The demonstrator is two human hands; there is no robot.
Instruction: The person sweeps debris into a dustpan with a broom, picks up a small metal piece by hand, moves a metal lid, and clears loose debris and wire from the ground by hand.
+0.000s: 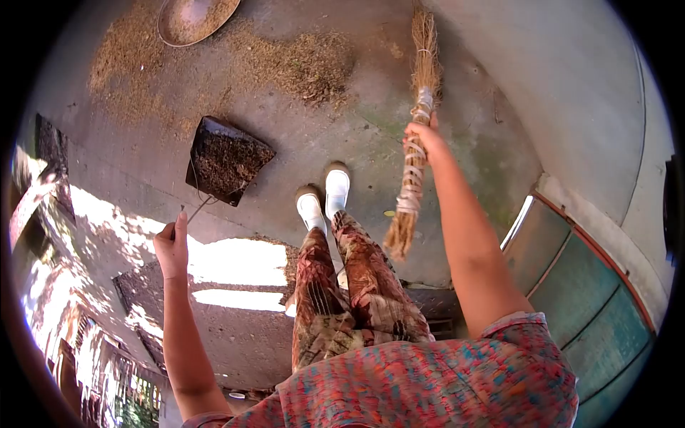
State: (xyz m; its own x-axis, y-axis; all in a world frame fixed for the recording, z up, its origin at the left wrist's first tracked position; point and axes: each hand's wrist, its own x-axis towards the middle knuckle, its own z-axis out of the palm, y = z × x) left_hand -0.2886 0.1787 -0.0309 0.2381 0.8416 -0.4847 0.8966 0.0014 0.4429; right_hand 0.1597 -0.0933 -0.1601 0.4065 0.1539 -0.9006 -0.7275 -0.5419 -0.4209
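Observation:
My left hand [172, 246] is closed around the thin metal handle of a dustpan [207, 127]. The pan is dark and square-sided, with a load of brown chaff-like debris [227, 162] in it, and it hangs low over the concrete floor or rests on it. In my right hand [426, 137] is a straw broom [411, 175], gripped around its wrapped, bound middle. Its bristles point away from me toward the top of the view, and the loose tail end points back toward my legs.
Loose chaff is spread in a pile [310, 68] ahead and another patch [128, 53] at far left. A round shallow tray [175, 44] with grain-like material stands at the top edge. Teal door panels [596, 307] and a pale wall [571, 85] border the right side.

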